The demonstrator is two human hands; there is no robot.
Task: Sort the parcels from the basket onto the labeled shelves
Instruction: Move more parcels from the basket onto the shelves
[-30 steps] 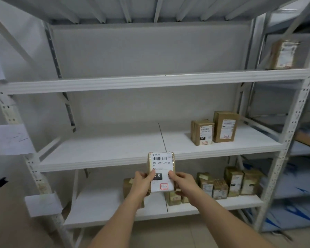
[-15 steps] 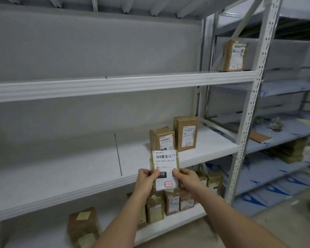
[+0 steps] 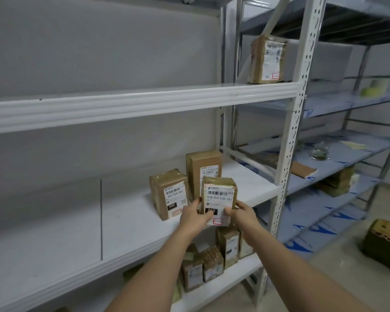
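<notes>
Head camera is showing both hands gripping one parcel (image 3: 218, 197) upright, its long axis vertical and its white label facing the camera, in front of the middle shelf (image 3: 126, 224). The left hand (image 3: 195, 216) is clamping the parcel's lower left edge, the right hand (image 3: 241, 213) its lower right edge; thumbs are covering part of the label, though "010-010 L30-551" is reading clearly. Just behind it, two parcels are standing upright on the shelf: a shorter one (image 3: 169, 193) marked "060" and a taller one (image 3: 203, 167), partly hidden. Boxes on the lower shelf (image 3: 212, 262) are blurred and partly blocked by the forearms. Another parcel (image 3: 268, 59) is standing on the upper shelf beside the perforated post (image 3: 295, 122).
</notes>
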